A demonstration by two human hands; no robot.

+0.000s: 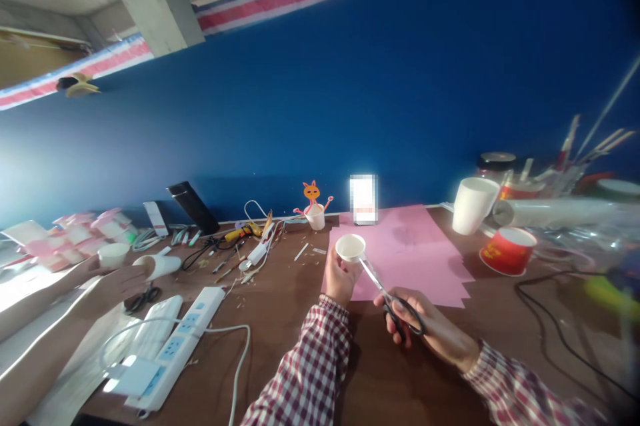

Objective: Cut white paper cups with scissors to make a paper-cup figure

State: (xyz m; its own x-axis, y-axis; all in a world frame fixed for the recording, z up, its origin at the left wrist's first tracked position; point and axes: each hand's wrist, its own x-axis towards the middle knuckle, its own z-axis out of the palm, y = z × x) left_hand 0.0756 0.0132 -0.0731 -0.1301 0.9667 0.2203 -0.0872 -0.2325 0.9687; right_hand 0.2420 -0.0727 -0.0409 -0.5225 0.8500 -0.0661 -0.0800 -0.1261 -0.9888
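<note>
Currently, left hand [341, 277] fingers clamp the paper cup [351, 247]; right hand [425, 323] fingers close through the scissors [387, 296], blades at the rim; cup apparently uncut, cutting barely begun.

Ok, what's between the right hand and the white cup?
The scissors: black handles in the right hand, blades running up to the white cup in the left hand, over the pink sheet. Seen in the head view.

Craft workshop: cluttered table [280, 319], paper cups [474, 205], glue gun [243, 233], brushes [590, 146].
</note>
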